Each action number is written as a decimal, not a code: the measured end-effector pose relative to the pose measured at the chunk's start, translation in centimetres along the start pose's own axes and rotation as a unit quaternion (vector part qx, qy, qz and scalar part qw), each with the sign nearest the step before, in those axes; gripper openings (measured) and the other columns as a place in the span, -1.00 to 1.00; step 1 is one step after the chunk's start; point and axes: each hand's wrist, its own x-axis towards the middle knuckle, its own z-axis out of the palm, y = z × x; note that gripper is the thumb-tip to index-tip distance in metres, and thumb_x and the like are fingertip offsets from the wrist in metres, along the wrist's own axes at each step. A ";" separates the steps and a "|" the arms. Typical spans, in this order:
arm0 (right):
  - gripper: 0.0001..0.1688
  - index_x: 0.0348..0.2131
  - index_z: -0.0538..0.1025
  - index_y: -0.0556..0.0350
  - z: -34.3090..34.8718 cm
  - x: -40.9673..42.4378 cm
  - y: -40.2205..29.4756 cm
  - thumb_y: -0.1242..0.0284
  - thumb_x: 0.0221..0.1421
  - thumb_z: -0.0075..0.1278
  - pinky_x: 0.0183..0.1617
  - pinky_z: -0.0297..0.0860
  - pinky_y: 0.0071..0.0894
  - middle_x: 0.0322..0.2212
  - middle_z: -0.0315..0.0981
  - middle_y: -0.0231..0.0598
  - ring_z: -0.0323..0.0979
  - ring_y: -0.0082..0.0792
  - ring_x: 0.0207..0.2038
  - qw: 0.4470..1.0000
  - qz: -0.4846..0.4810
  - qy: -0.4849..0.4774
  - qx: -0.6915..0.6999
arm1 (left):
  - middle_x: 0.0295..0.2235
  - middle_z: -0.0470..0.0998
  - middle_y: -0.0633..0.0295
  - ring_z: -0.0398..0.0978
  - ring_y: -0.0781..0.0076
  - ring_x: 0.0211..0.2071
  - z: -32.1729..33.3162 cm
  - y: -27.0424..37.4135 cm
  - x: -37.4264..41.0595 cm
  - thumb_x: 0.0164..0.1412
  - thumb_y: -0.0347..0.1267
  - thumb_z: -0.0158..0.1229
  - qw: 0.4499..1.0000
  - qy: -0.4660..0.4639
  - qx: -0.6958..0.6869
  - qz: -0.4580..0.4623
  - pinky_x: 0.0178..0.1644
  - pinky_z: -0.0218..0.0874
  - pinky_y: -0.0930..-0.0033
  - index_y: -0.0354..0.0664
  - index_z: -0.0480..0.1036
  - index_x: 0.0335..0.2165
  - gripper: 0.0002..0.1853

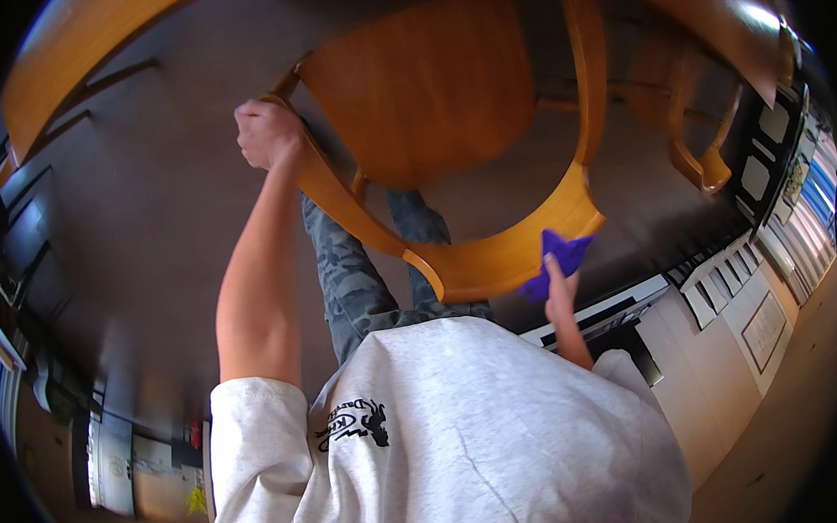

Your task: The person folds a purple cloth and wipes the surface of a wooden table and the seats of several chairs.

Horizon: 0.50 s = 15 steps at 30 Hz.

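A wooden chair with a curved top rail (496,261) stands in front of me, its broad wooden seat (424,91) beyond the rail. My left hand (270,133) is closed around the front end of the chair's left armrest (337,205). In my right hand (560,289) is a crumpled purple cloth (567,254), pinched between thumb and fingers. The cloth lies at the right end of the top rail, against its outer side; whether it presses on the wood is hard to tell. Part of the right fingers is hidden behind the cloth.
Wooden tabletops curve in at the upper left (88,58) and upper right (710,5). A second wooden chair (701,165) stands to the right. Dark grey floor (161,225) surrounds my legs. A pale wall (702,381) and striped curtains (801,241) are farther right.
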 end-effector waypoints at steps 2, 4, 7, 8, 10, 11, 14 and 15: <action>-0.42 0.13 0.40 0.17 0.8 -3.6 2.1 0.41 0.16 0.22 0.10 0.37 -0.30 -0.04 0.49 -0.28 0.46 -0.33 -0.01 0.995 0.093 -0.024 0.010 | -0.26 0.61 -0.23 0.54 -0.40 -0.19 0.0 0.0 -1.0 0.38 -0.07 -0.39 1.000 -0.011 0.006 0.008 -0.05 0.32 -0.26 -0.14 0.46 -0.13 -0.47; -0.37 0.15 0.40 0.18 2.9 -6.7 3.0 0.34 0.16 0.22 0.16 0.37 -0.29 0.01 0.47 -0.22 0.45 -0.26 0.04 0.993 0.112 0.001 0.039 | -0.29 0.62 -0.21 0.55 -0.40 -0.24 -0.2 0.9 -1.9 0.40 -0.09 -0.38 0.999 -0.031 -0.001 0.021 -0.10 0.35 -0.26 -0.20 0.42 -0.14 -0.49; -0.51 0.07 0.48 0.16 7.5 -7.6 2.3 0.38 0.18 0.20 -0.03 0.46 -0.28 -0.08 0.52 -0.29 0.49 -0.36 -0.08 0.983 0.137 0.116 0.031 | -0.32 0.61 -0.15 0.56 -0.36 -0.28 0.7 1.3 -0.4 0.42 -0.12 -0.34 0.997 -0.051 -0.015 0.052 -0.15 0.36 -0.26 -0.21 0.37 -0.16 -0.56; -0.50 0.07 0.48 0.16 8.1 -7.7 1.7 0.36 0.19 0.19 -0.04 0.48 -0.27 -0.07 0.51 -0.28 0.50 -0.35 -0.09 0.981 0.138 0.134 0.031 | -0.32 0.61 -0.15 0.56 -0.35 -0.29 1.1 1.7 -0.3 0.42 -0.12 -0.32 0.995 -0.060 -0.033 0.071 -0.16 0.36 -0.26 -0.21 0.37 -0.15 -0.57; -0.48 0.09 0.46 0.17 8.6 -7.7 1.1 0.32 0.21 0.18 -0.06 0.50 -0.26 -0.05 0.51 -0.26 0.52 -0.32 -0.09 0.975 0.141 0.169 0.033 | -0.28 0.60 -0.16 0.55 -0.36 -0.28 1.0 3.7 -0.5 0.43 -0.13 -0.30 0.987 -0.096 -0.074 0.103 -0.15 0.35 -0.27 -0.22 0.34 -0.13 -0.59; -0.46 0.09 0.45 0.17 8.9 -7.6 0.6 0.30 0.20 0.19 -0.08 0.51 -0.25 -0.06 0.51 -0.24 0.53 -0.29 -0.11 0.972 0.141 0.183 0.032 | -0.25 0.59 -0.17 0.54 -0.36 -0.26 0.5 4.8 -0.2 0.43 -0.14 -0.29 0.981 -0.122 -0.097 0.118 -0.14 0.34 -0.27 -0.22 0.32 -0.11 -0.60; -0.53 0.07 0.44 0.17 9.7 -7.0 -0.9 0.32 0.26 0.13 -0.16 0.55 -0.25 -0.11 0.53 -0.23 0.58 -0.25 -0.19 0.962 0.132 0.223 0.088 | -0.03 0.42 -0.38 0.47 -0.40 -0.10 0.7 7.5 1.6 0.36 -0.02 -0.17 0.931 -0.245 -0.195 0.189 -0.02 0.30 -0.25 -0.23 0.19 0.12 -0.43; -0.57 0.06 0.45 0.17 10.0 -6.9 -1.2 0.35 0.28 0.09 -0.17 0.56 -0.25 -0.10 0.54 -0.23 0.58 -0.25 -0.19 0.962 0.125 0.218 0.104 | 0.03 0.36 -0.42 0.46 -0.42 -0.08 0.7 8.3 2.0 0.33 0.01 -0.13 0.911 -0.272 -0.225 0.215 0.01 0.29 -0.25 -0.24 0.15 0.17 -0.35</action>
